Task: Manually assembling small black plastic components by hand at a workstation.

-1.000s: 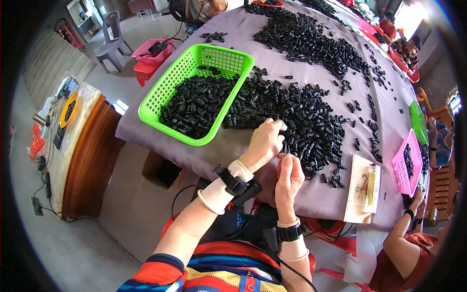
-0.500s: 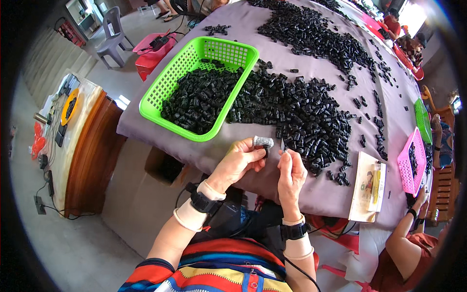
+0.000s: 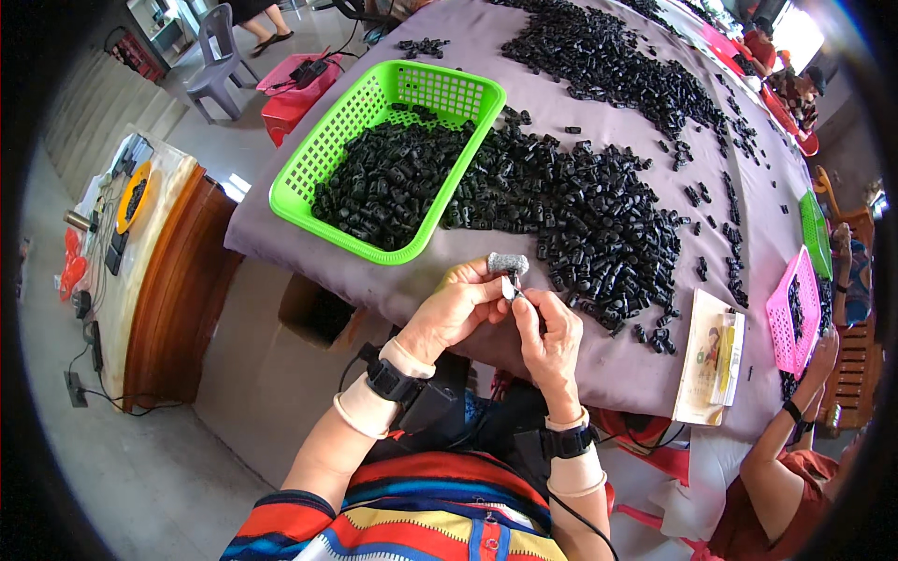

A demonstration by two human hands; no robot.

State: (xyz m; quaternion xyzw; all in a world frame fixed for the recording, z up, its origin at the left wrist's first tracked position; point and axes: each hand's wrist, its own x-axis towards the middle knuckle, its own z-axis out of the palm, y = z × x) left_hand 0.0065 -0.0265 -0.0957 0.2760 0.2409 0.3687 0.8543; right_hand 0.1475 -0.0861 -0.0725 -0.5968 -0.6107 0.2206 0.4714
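I see one small black piece (image 3: 514, 278) up in front of the body, just above the near edge of the worktop (image 3: 617, 369). It is dark and short, and only a bit of it pokes out. The left hand (image 3: 454, 309) has its grip closed on the piece, and one finger wears a fuzzy-looking grey cover (image 3: 508, 265) shaped like a little tube. The right hand (image 3: 552, 341) has come in close, with its grip pinched narrow on a small shiny bit (image 3: 516, 293) — too tiny for me to tell what it is. Fingers hide most of the black piece, so I can't tell its whole shape or just where the hands touch it. A smooth pale purple cloth (image 3: 393, 290) covers the worktop, with soft folds in it. On it lies a big heap of black pieces (image 3: 599, 234), short and stubby, some with a shine. More fill the green basket (image 3: 389, 255), which is a box with square holes in its sides. A pink basket (image 3: 778, 323) stands far to the right — its inside is partly hidden. A flat tan booklet (image 3: 694, 365) lies nearer.
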